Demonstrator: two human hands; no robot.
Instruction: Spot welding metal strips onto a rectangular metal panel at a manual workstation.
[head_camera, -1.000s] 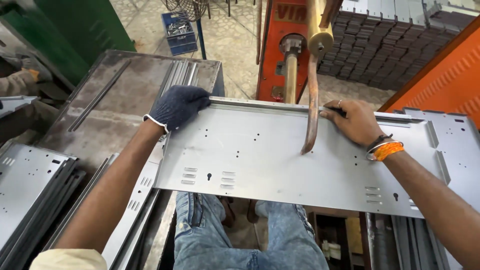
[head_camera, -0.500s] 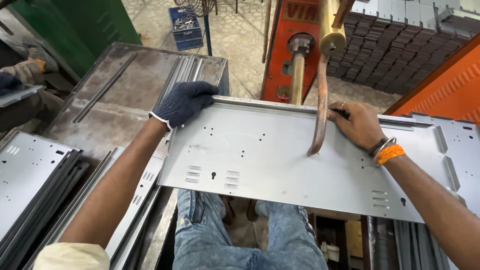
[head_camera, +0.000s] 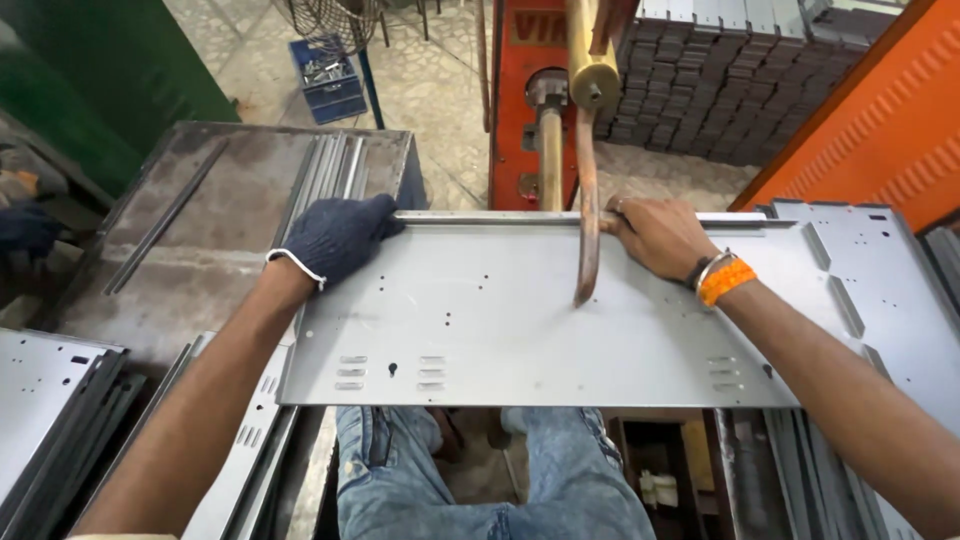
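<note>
sheet panel (head_camera: 560, 320) lies flat across our lap under the curved copper arm (head_camera: 587, 230), one panel and one arm. our gloved left hand (head_camera: 335, 238) pinches its far left corner, fingers curled over the edge; our bare right hand (head_camera: 655, 235) grips the far rim beside the arm. we judge those right fingers could get nipped, being so close to it.

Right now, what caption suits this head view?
Gloved left hand and bare right hand hold a metal sheet under a copper rod.
</note>
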